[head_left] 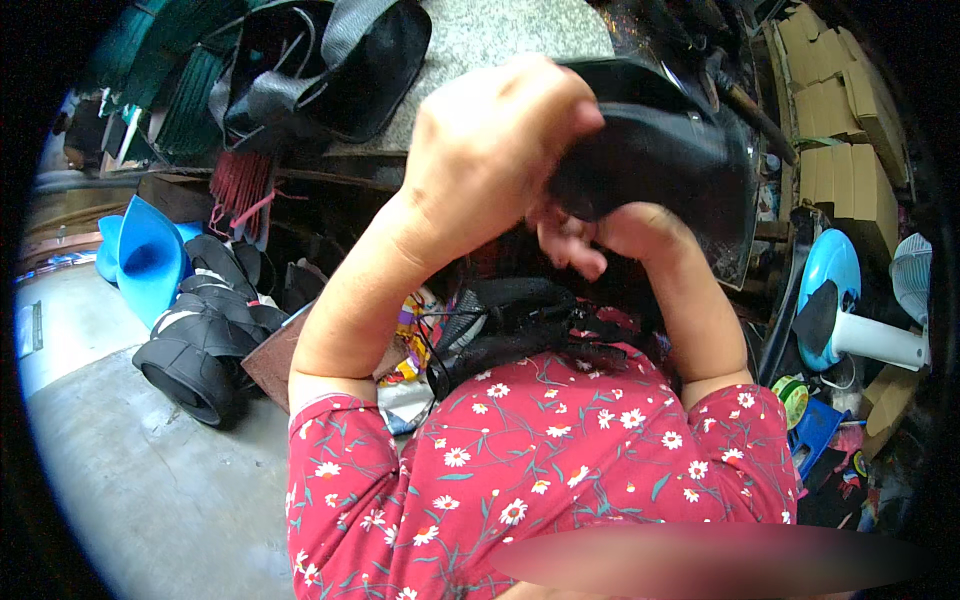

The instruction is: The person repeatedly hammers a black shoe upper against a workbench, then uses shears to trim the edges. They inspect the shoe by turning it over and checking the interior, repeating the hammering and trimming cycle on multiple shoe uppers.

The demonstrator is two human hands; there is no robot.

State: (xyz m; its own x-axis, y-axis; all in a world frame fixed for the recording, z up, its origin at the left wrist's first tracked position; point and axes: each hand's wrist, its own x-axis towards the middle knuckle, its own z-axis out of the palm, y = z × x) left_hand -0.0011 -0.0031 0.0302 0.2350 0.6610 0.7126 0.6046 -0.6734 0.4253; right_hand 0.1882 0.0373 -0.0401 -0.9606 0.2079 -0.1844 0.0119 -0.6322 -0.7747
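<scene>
A glossy black piece of sheet material, leather-like (675, 150), is held up in front of me above the near side of the worktable. My left hand (500, 140) is closed at its left edge, back of the hand toward me and fingertips mostly hidden. Lower down, my right hand (635, 235) grips the near edge from below, its fingers curled and partly smeared by motion. Between the hands the exact finger contact is hard to make out. More black leather-like pieces (385, 85) lie on the grey speckled tabletop (500, 35) at the far left.
Stacked black curved pieces (200, 340) and blue curved sheets (150, 260) rest at the left by the grey floor (150, 480). Red strips (240, 190) hang at the table edge. Cardboard stacks (840, 100), a blue-and-white fan (830, 290) and a green roll (791, 402) stand at the right.
</scene>
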